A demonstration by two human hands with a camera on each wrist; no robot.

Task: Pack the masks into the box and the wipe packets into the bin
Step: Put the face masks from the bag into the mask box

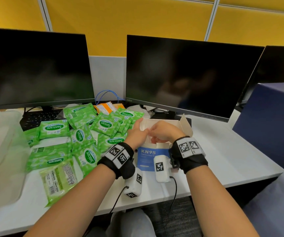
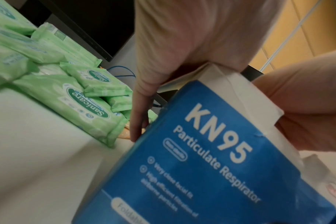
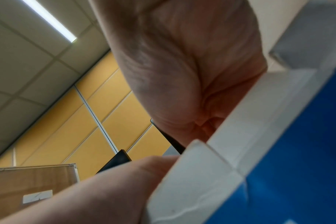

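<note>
The blue and white KN95 mask box [image 1: 147, 158] [image 2: 211, 151] [image 3: 297, 151] stands open on the desk in front of me, its lid flap [image 1: 185, 124] raised. My left hand [image 1: 137, 132] [image 2: 182, 37] reaches over the opening with straight fingers, its thumb lying down the box's left side. My right hand [image 1: 163, 132] [image 3: 182, 68] dips into the opening with curled fingers; what they hold is hidden. White material shows inside the box. Several green Sanicare wipe packets [image 1: 86, 134] [image 2: 82, 98] lie heaped to the left of the box.
A clear plastic bin [image 1: 2, 151] sits at the far left of the desk. Two dark monitors [image 1: 35, 69] [image 1: 189, 74] stand behind, with a keyboard [image 1: 35, 118] under the left one. An orange packet [image 1: 105, 106] lies behind the pile. A blue panel [image 1: 271, 120] stands at the right.
</note>
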